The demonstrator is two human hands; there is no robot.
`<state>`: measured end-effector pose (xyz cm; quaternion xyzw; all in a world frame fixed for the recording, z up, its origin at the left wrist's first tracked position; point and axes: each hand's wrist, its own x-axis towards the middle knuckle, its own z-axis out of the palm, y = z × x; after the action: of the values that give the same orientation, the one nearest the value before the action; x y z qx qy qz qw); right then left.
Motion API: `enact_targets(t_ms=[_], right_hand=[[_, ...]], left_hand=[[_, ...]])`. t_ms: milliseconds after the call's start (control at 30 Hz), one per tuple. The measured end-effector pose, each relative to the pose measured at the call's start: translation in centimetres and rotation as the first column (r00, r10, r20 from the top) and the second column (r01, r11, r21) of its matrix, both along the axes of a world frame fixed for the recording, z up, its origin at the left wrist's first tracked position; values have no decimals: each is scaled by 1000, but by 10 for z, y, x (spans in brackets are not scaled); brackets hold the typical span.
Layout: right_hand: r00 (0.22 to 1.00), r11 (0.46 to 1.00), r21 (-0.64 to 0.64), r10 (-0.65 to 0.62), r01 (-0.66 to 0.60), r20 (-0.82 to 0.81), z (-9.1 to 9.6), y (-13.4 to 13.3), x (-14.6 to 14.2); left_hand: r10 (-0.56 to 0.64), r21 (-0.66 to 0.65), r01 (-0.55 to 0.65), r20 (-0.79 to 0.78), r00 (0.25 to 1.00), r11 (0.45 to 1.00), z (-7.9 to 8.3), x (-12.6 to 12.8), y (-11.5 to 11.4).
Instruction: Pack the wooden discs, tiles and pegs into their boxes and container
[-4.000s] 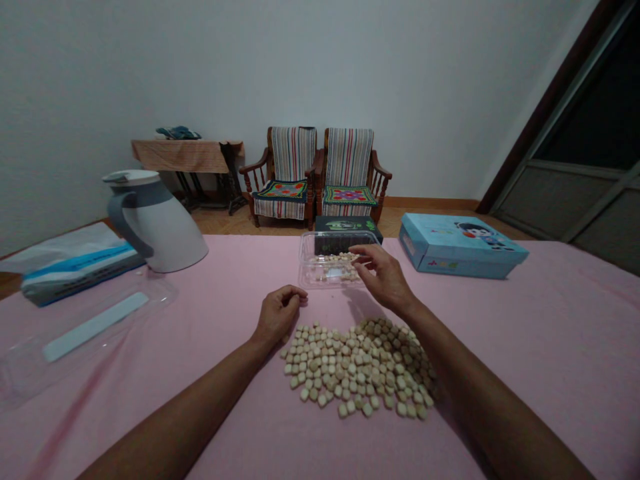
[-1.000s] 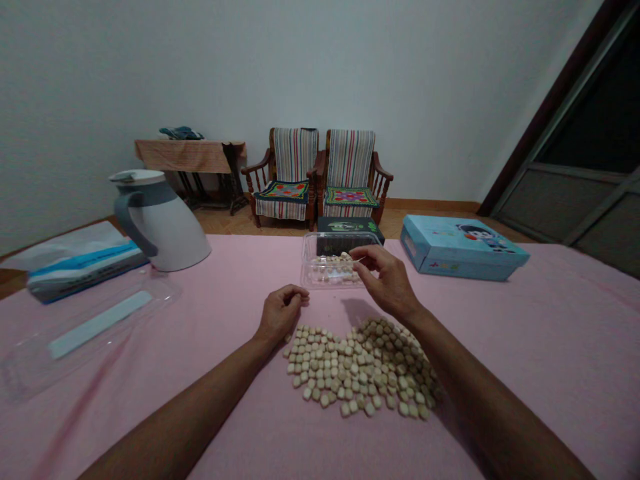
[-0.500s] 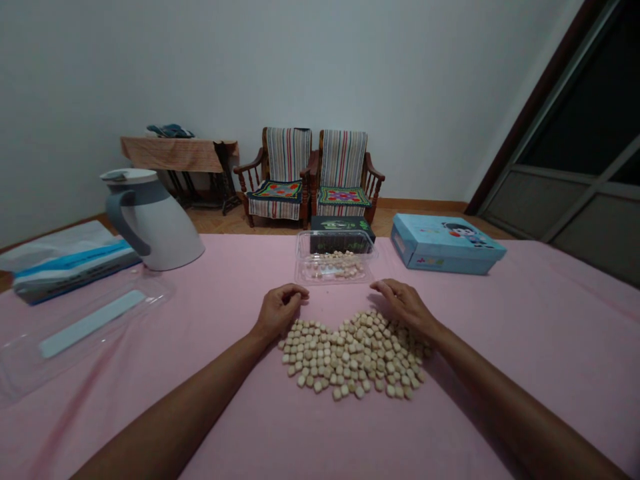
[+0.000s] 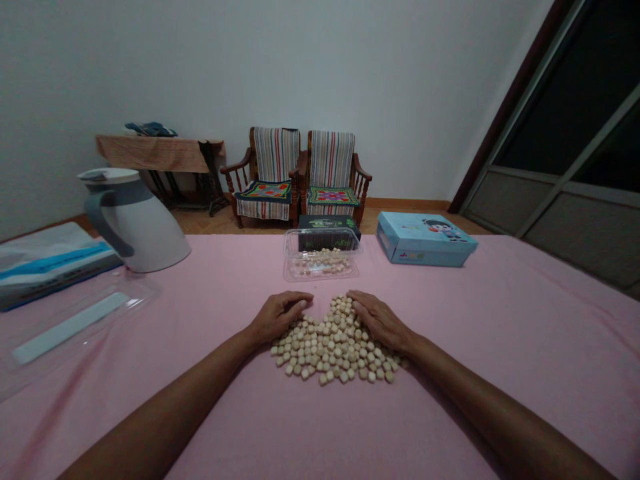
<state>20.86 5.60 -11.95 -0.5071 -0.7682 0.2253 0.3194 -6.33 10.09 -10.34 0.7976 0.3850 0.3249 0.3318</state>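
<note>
A pile of small, pale wooden cubes with rounded edges (image 4: 333, 350) lies spread on the pink tablecloth (image 4: 260, 427) between my hands. My left hand (image 4: 280, 316) curves around the pile's far left side, fingers stretched forward and holding nothing. Lying along the right side of the pile, my right hand (image 4: 383, 323) has its extended fingers against the cubes and hides some of them. Beyond the hands stands a clear plastic box (image 4: 287, 273), with more cubes (image 4: 327, 261) inside.
Behind the clear box sits a black box (image 4: 330, 223). A light blue carton (image 4: 425, 248) stands to its right. On the left are a white and grey jug (image 4: 155, 230), a tissue pack (image 4: 60, 263) and a clear plastic lid (image 4: 75, 327). Two chairs (image 4: 295, 173) stand beyond the table.
My right hand has moved inward against the pile, pushing its right side left and bunching cubes toward the far end. The left hand stays at its side. The whole view has shifted slightly.
</note>
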Motion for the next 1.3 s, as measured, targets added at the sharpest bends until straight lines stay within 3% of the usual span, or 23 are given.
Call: enact_targets(t_ms=[300,533,600,700,767,833,1000,1167,1300], right_hand=[[973,972,87,210,-219,101,18,16,-48],[931,933,9,359,-359,-71,40,16,-67],[947,960,-20,271,-279,-171,39,24,-56],[950,999,-53,-4,-13,-311,24,43,-24],[911,985,-97,-169,142,-377,11,56,-1],[862,968,-129,-252,217,-439,0,64,15],[862,968,-104,-251,228,-441,-7,66,24],[911,975,-82,-223,207,-346,-3,65,24],[936,976,-55,-219,212,-276,-3,66,26]], left_hand=[[57,-13,-56,33,998,998,-4,0,3],[76,-17,-76,55,996,997,1,0,0],[130,-40,-128,61,990,991,2,-1,-1],[199,-33,-197,55,979,980,1,-3,1],[218,14,-218,5,976,976,1,-4,3],[228,63,-223,-85,970,973,3,-6,6],[152,53,-143,-315,937,988,15,-12,9],[-4,-42,-12,-358,934,999,31,-15,9],[-48,-45,31,-437,898,998,36,-13,10]])
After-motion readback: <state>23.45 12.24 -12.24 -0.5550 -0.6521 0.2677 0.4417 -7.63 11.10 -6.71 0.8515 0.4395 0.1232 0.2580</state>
